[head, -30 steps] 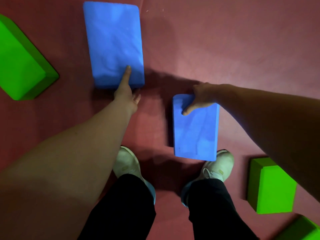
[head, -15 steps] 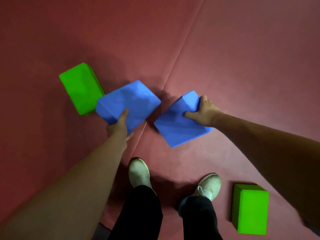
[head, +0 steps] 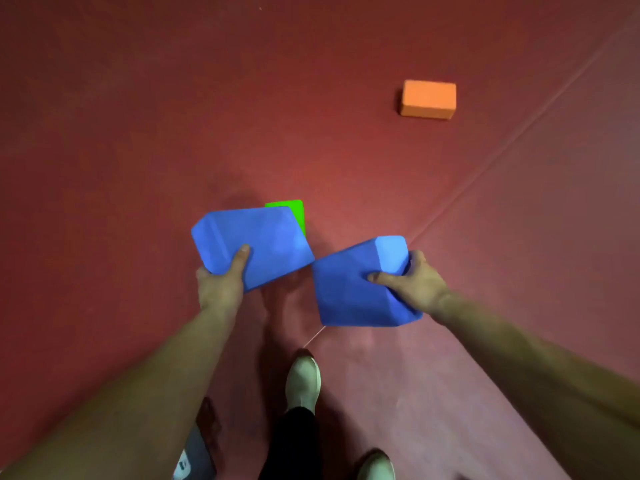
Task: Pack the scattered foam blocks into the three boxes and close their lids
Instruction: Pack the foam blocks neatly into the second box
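Note:
I carry two blue foam blocks above the red floor. My left hand [head: 221, 285] grips the left blue block [head: 263, 242] by its near edge, thumb on top. My right hand [head: 414, 282] grips the right blue block [head: 349, 289] from its right end, thumb across the upper face. The two blocks nearly meet at one corner. A green block [head: 294, 211] lies on the floor behind the left blue block, mostly hidden by it. An orange block [head: 428, 99] lies farther off at the upper right. No box is in view.
The red mat floor [head: 173, 116] has a seam [head: 502, 150] running diagonally from upper right toward my feet. My shoes [head: 304, 381] and dark trouser legs are at the bottom. A grey object [head: 194, 455] shows at the bottom left edge.
Both blue blocks were lifted off the floor and are carried in the air. The view has swung forward: the green blocks near my feet left the frame and an orange block appeared.

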